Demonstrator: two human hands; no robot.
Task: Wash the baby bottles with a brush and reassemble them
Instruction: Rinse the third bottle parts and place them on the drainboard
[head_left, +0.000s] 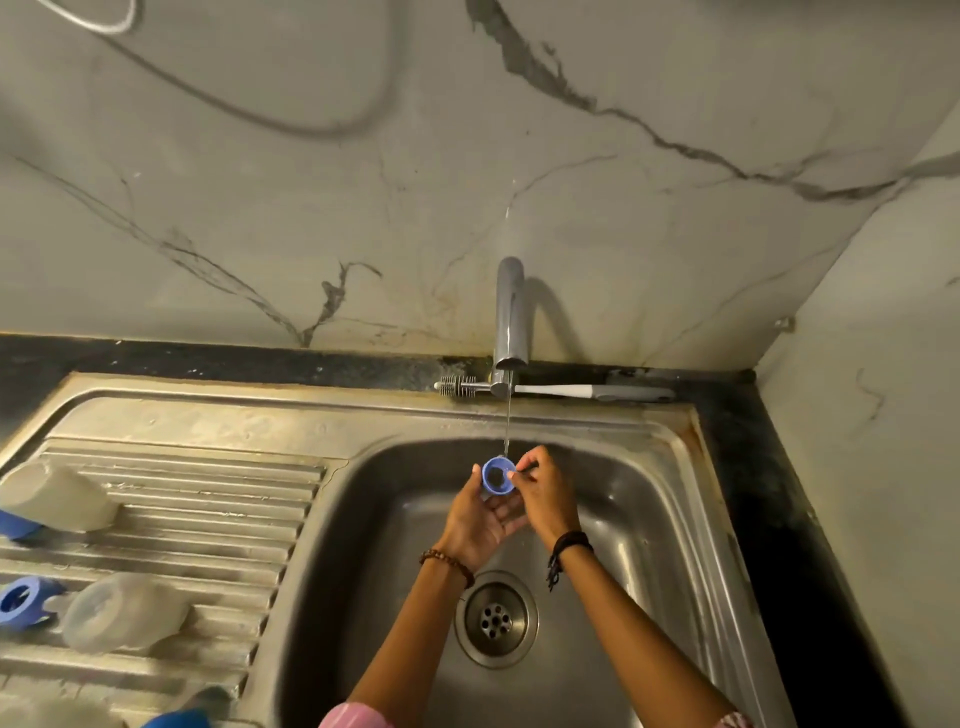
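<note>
I hold one blue ring (497, 479) under the tap (508, 322) stream over the sink (639, 499), left hand (480, 514) cupping it, right hand (545, 493) fingers pinching its rim. One brush (556, 389) lies behind the tap. On the drainboard (208, 499) I count two clear bottles (57, 496) (122, 613) and another ring (23, 603).

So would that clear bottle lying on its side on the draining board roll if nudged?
Probably. The clear bottle looks round and lies on its side, though the draining board's ridges may check it. It appears to be empty plastic, so likely light, and perhaps slippery if wet.
</note>
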